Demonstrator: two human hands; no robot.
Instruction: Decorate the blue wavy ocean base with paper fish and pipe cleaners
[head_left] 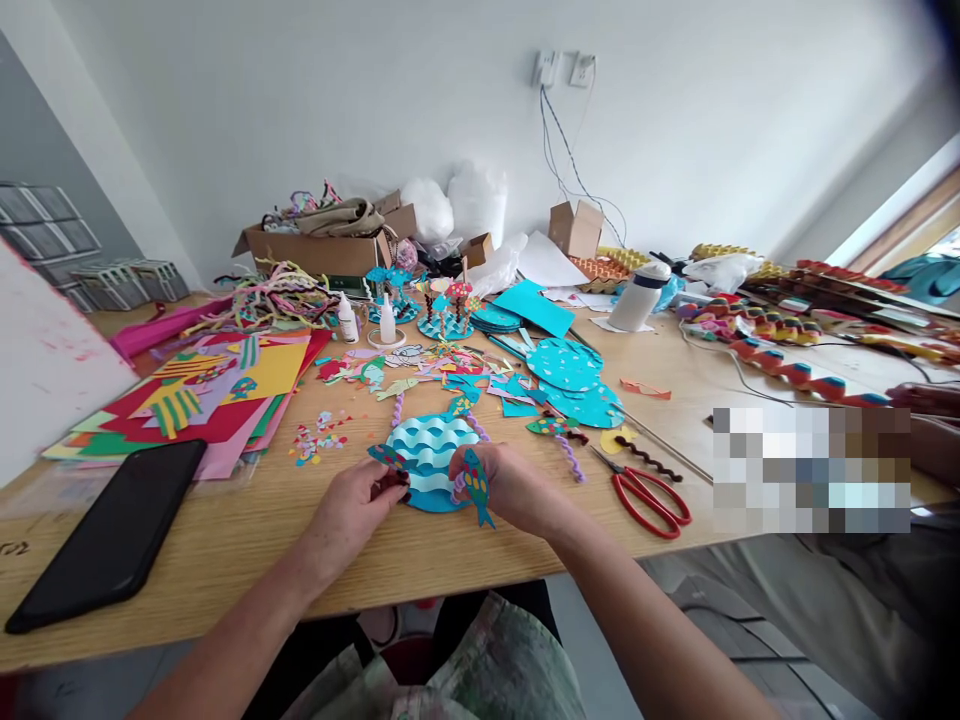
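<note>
Head camera view: on the desk (300, 560), a round blue paper disc with pale wavy paper strips (429, 455) is placed near the front edge, between the two hands. At its left edge, a short dark-brown fuzzy stem (401, 482) is pinched by the left hand (352, 515), with the fingertips of that grip together on it; a blue paper fish with coloured dots (388, 457) is seen just above those fingertips. At the disc's right edge, a curled lilac fuzzy stem (457, 485) is clamped in the grip of the right hand (517, 488), and a teal paper fish with yellow and red dots (476, 482) is hung beside the fingers, head up.

Farther right, red-handled scissors (651, 500) are laid with their tips toward a dark-brown curled stem (649, 458). Left of the disc, small coloured paper dots (319, 438) are scattered, and beyond them a black phone (112, 535) is laid near overlapping coloured paper sheets (274, 370). Behind the disc, paper scraps are spread, two white squeeze bottles (347, 320) are stood upright, and blue speckled paper discs (564, 363) are overlapped to the right. Against the wall, an open cardboard box (315, 250) is filled with mixed materials.
</note>
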